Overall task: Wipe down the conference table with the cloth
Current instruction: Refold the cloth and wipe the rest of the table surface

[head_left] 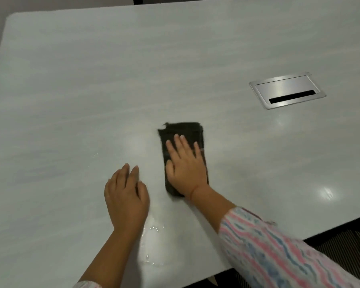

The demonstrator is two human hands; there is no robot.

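An office meeting room: a large pale table (92,80) with a flush metal cable hatch (287,91) beyond the right hand (185,169); striped carpet (345,246) further right.

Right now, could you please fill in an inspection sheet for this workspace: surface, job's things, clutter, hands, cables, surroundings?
Surface: pale glossy conference table; water droplets near the front edge.
Job's things: dark folded cloth lies flat on the table.
Clutter: nothing seen.
Hands: right hand presses flat on the cloth, fingers straight; left hand is open beside the cloth and holds nothing.
Cables: nothing seen; a metal cable hatch is set into the table, lid down.
Surroundings: dark striped flooring at the right; striped sleeve on the right arm.
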